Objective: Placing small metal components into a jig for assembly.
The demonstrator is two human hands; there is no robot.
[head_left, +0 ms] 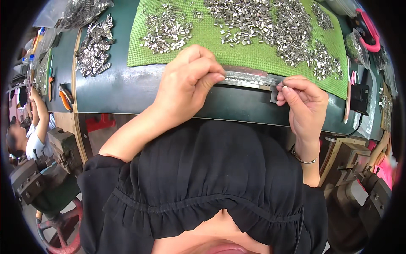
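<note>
A long narrow metal strip lies along the near edge of the green mat, with a row of small shiny pieces on it. My left hand is closed at the strip's left part, thumb and fingers pinched together; what they hold is hidden. At the strip's right end my right hand is also in a pinch, its thumb against the fingers, and anything between them is too small to name. A small grey metal block sits beside these fingertips. Beyond both hands, many small metal pieces lie in heaps on the green mat.
Linked metal pieces are piled on the dark green table at left, near orange-handled pliers. Pink-handled scissors, a round clear container and a black box are at right. Another person works at far left.
</note>
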